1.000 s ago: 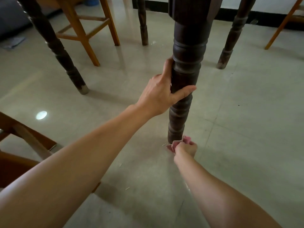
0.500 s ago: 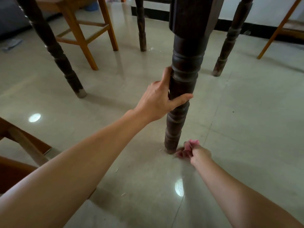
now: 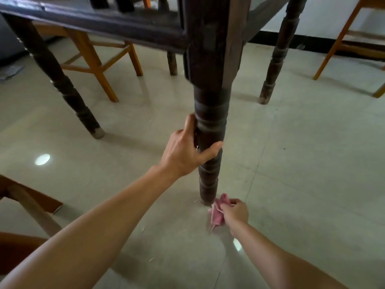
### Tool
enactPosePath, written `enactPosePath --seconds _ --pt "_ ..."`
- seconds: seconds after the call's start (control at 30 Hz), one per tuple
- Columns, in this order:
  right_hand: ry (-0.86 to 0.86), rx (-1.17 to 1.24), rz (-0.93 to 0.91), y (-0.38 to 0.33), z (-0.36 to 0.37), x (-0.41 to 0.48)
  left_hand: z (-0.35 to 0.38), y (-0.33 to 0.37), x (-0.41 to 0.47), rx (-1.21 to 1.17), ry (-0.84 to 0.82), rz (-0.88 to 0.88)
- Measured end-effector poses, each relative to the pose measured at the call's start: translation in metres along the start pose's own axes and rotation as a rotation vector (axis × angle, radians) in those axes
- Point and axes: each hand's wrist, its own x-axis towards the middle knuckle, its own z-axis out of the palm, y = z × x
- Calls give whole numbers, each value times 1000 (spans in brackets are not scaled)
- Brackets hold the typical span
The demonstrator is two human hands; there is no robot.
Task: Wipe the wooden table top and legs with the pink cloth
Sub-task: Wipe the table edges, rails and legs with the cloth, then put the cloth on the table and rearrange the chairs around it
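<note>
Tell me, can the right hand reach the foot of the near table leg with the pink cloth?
Probably yes. The right hand holds the pink cloth just beside the foot of the near table leg, nothing between them; the left hand grips higher up.

The near desk leg [image 3: 210, 126] is standing on the floor [image 3: 302, 163] at centre, the left hand [image 3: 185, 153] gripping it midway up. The cloth [image 3: 217, 211], in the right hand [image 3: 235, 211], is sitting just right of the leg's foot. A chair [image 3: 91, 57] is standing behind, left.
</note>
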Motion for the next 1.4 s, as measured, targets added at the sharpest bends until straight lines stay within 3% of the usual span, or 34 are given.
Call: enactPosePath --seconds 0.1,0.23,0.4,0.5,0.77,0.97,1.2,1.4 --pt "-18 23 -7 -54 -35 -14 -7 11 1 40 -46 -107" --pt "-203 59 7 -124 -91 -66 -26 37 8 132 -221 -316" --pt "-115 -157 -47 -198 -155 -124 -77 79 24 305 -541 -443" --pt "-77 -213 -65 -252 -190 -169 -120 108 33 374 -645 -471" --pt "27 -354 -165 -390 -267 -275 -253 205 75 314 -598 -576" --pt "204 -477 -339 -505 -284 -366 -356 270 111 265 -567 -597" --pt "108 -738 -527 -585 -232 -408 -422 294 144 276 -533 -608" --pt "-47 -948 -659 -622 -184 -377 -433 287 161 228 -477 -754"
